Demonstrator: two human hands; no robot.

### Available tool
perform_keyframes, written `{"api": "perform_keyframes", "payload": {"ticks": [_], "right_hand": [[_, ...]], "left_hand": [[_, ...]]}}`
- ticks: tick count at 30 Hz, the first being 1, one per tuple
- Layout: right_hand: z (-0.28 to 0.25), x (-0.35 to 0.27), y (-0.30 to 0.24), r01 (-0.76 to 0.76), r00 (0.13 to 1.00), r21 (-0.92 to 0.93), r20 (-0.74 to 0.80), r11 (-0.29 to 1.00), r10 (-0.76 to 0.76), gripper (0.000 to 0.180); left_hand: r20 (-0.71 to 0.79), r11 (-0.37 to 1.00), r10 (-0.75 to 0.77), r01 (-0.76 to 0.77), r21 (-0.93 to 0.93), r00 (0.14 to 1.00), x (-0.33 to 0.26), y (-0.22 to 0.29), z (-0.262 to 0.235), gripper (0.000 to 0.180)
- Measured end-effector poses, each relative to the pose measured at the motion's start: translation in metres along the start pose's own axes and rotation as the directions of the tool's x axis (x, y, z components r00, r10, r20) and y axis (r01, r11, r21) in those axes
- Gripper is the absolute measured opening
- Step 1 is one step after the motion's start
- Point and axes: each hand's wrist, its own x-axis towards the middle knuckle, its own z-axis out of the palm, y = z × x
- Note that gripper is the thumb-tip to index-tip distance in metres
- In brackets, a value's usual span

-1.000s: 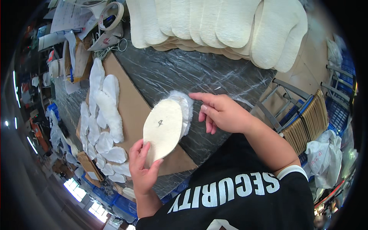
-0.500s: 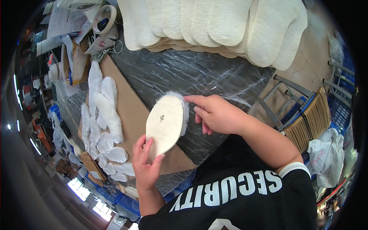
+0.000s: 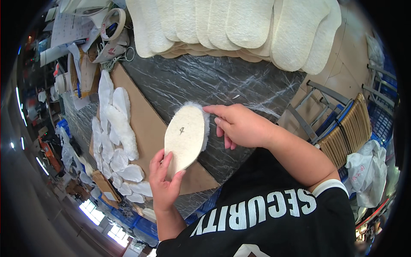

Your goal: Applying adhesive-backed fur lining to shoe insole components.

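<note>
My left hand (image 3: 165,182) grips a cream felt insole (image 3: 183,141) by its lower end, fingers on the left edge and thumb on the lower right. The insole has a flat face with a small dark handwritten mark. White fluffy fleece (image 3: 206,124) shows behind its top and right edge. At that upper right edge, my right hand (image 3: 242,124) touches the fleece with an outstretched index finger. Its other fingers curl loosely and hold nothing. Thin white fleece-like pieces (image 3: 122,105) lie overlapping on a brown cardboard sheet (image 3: 143,109) to the left.
Many cream felt soles (image 3: 250,25) are stacked along the table's far side. Wrinkled dark plastic covers the table (image 3: 192,79). A tape roll (image 3: 113,23), papers and cords sit at far left. A folding chair (image 3: 346,128) and a white plastic bag (image 3: 366,171) stand at right.
My hands stay almost in place. The insole has turned very slightly in my left hand's grip, and the view has shifted a little.
</note>
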Motion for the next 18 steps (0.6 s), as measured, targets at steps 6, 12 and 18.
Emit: {"api": "perform_keyframes", "payload": {"ticks": [6, 12, 18], "right_hand": [[0.0001, -0.0002, -0.0002, 0.021, 1.0, 0.022, 0.004, 1.0, -0.021, 0.043], [0.0, 0.0024, 0.0019, 0.027, 1.0, 0.042, 0.013, 0.999, -0.028, 0.042], [-0.0019, -0.0003, 0.0017, 0.032, 0.999, 0.015, 0.029, 0.999, -0.033, 0.043]], "left_hand": [[0.012, 1.0, -0.013, 0.013, 0.018, 1.0, 0.0015, -0.0024, 0.0018, 0.055], [0.029, 0.999, -0.023, 0.022, 0.045, 0.999, 0.0052, -0.0048, 0.0017, 0.055], [0.036, 0.997, -0.032, 0.029, 0.073, 0.999, 0.0077, -0.0018, 0.0046, 0.055]]}}
